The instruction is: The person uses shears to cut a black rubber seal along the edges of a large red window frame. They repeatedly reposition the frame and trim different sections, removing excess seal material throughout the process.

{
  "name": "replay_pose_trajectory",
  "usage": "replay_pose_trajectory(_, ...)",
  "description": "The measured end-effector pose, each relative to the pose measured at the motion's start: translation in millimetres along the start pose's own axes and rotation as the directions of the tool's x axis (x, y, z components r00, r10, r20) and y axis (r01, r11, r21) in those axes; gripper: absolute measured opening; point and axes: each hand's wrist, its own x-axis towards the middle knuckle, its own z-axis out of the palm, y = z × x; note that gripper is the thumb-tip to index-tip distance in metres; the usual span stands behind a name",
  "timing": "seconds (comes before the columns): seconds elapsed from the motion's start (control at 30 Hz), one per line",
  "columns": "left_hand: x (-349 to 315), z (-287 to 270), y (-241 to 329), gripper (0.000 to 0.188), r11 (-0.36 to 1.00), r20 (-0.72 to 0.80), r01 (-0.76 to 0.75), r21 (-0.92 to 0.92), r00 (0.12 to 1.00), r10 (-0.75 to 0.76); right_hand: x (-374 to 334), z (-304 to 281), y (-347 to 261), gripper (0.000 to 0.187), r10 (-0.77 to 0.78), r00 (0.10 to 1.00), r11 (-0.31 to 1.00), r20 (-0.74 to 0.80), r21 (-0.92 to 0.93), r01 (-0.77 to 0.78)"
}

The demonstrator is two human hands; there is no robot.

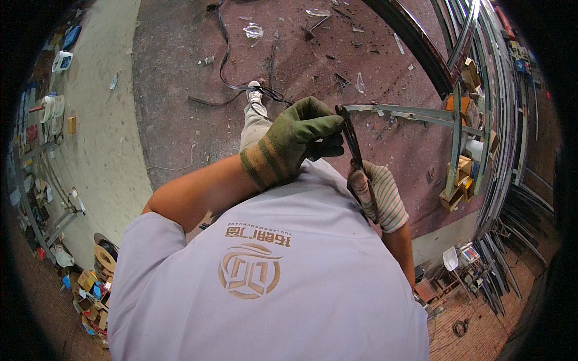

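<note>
A long, narrow dark strip [350,135] runs between my two hands in front of my chest, its surface brown-black and seemingly doubled along its length. My left hand [304,132], in a green work glove with a banded tan cuff, is closed at the strip's upper end, thumb and forefinger pinching there. Lower down, my right hand [379,195] wears a pale striped glove and is wrapped round the strip, with the thumb lying along it. The strip's lower end sticks out below the right thumb. What exactly the strip is, I cannot make out.
A black cable [226,60] snakes over the stained red floor [180,120] beside my shoe [254,93]. Scraps of clear plastic [254,30] lie around. To the right stand a metal frame [415,114], long stacked profiles [503,120] and cardboard boxes [459,180].
</note>
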Motion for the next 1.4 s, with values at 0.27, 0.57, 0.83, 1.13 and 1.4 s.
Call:
replay_pose_trajectory(0.27, -4, 2, 2, 0.019, 1.000, -0.030, -0.001, 0.010, 1.000, 0.002, 0, 7, -4, 0.079, -0.070, 0.995, 0.997, -0.075, -0.049, 0.066)
replay_pose_trajectory(0.57, -8, -1, 2, 0.022, 1.000, -0.041, 0.003, 0.029, 0.999, -0.002, 0, 11, 3, 0.075, -0.108, 0.990, 0.990, -0.095, -0.097, 0.098)
replay_pose_trajectory(0.83, -10, -3, 2, 0.021, 1.000, -0.014, -0.002, 0.015, 1.000, 0.002, 1, 14, 4, 0.074, -0.085, 0.994, 0.981, -0.064, -0.182, 0.072)
replay_pose_trajectory(1.13, -10, -4, 5, 0.018, 1.000, 0.007, 0.015, -0.002, 1.000, -0.015, -1, 15, -3, 0.074, -0.150, 0.986, 0.987, -0.067, -0.067, 0.146)
replay_pose_trajectory(1.4, -8, -6, 2, 0.016, 0.997, 0.024, 0.034, -0.068, 0.999, -0.032, 1, 13, 2, 0.077, -0.113, 0.993, 0.988, -0.045, -0.106, 0.108)
